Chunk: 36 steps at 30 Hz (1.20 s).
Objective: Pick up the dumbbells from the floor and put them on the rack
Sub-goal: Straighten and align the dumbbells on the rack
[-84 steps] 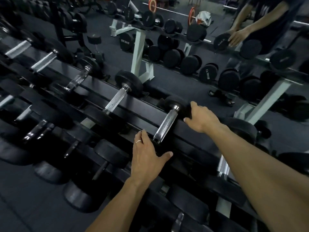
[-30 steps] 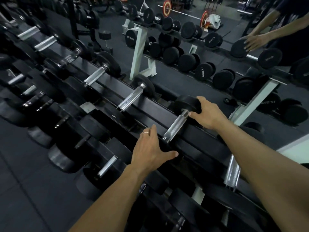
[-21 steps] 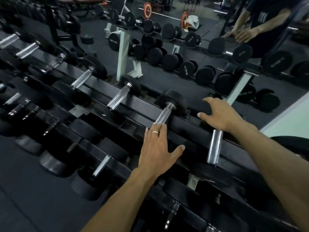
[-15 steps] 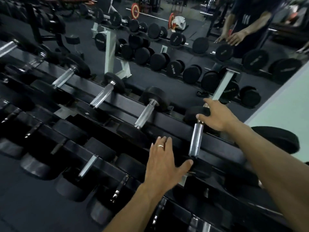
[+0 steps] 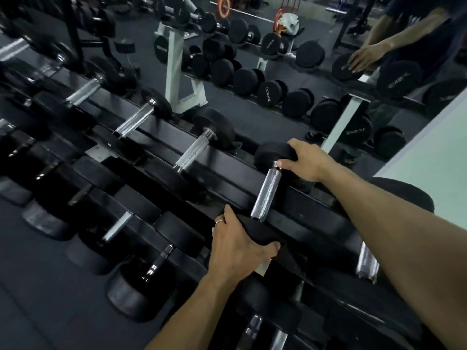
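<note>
A black dumbbell with a chrome handle (image 5: 266, 193) lies across the top tier of the black rack (image 5: 227, 162). My right hand (image 5: 305, 160) grips its far head (image 5: 271, 154), fingers curled over the rubber. My left hand (image 5: 240, 245) clasps its near head (image 5: 255, 227), thumb hooked under the edge. Several more dumbbells (image 5: 202, 145) rest in a row on the same tier to the left, and others fill the lower tiers (image 5: 141, 281).
A mirror behind the rack shows a white-framed rack (image 5: 177, 72) loaded with black dumbbells and the reflection of a person's hand (image 5: 364, 59). A pale wall (image 5: 429, 173) stands at right. Dark floor (image 5: 38, 299) lies at lower left.
Both hands have left the earlier dumbbell and shifted right along the rack to the neighbouring one. Each hand has closed on one of its heads.
</note>
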### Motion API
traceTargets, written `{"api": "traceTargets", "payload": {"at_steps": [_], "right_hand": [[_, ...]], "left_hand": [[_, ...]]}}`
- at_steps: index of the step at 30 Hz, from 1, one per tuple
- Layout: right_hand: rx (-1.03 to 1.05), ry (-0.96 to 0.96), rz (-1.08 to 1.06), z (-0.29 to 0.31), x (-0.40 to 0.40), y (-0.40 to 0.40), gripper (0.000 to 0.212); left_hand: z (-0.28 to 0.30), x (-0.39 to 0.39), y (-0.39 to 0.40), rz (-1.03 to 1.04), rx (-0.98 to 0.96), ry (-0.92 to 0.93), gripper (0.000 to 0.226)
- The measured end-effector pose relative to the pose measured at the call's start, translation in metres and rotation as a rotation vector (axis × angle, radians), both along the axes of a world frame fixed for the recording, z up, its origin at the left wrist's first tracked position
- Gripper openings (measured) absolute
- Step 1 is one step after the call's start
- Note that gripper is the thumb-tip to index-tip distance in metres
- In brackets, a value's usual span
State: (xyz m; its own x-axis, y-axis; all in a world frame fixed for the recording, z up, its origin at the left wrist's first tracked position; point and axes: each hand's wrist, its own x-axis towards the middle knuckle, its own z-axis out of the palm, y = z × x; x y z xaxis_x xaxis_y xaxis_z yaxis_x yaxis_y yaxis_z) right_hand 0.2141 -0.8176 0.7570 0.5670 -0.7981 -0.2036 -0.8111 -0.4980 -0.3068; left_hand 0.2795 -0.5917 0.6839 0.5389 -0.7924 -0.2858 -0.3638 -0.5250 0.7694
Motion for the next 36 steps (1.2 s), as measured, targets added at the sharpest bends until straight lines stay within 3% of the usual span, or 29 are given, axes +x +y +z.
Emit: {"api": "traceTargets", "payload": {"at_steps": [8,17,29,32,36], "right_hand": [[-0.074,-0.042,-0.032,-0.011,-0.019,0.002,0.041],[-0.156,0.05,-0.031,-0.008,-0.012,0.011,0.044],[-0.115,0.023,-0.146,-0.003,-0.011,0.024,0.041],[-0.035,0.028,-0.146,0.0,-0.011,0.021,0.048],[0.005,0.071,-0.057,0.008,-0.025,0.025,0.074]], "left_hand": [[0.003,0.005,-0.003,-0.064,0.001,-0.039,0.133],[0.004,0.024,-0.005,-0.143,0.014,-0.015,0.126],[0.002,0.029,-0.005,-0.196,0.019,-0.037,0.13],[0.002,0.033,-0.006,-0.207,0.062,-0.073,0.132],[0.008,0.02,0.002,-0.18,0.039,-0.213,0.134]]}}
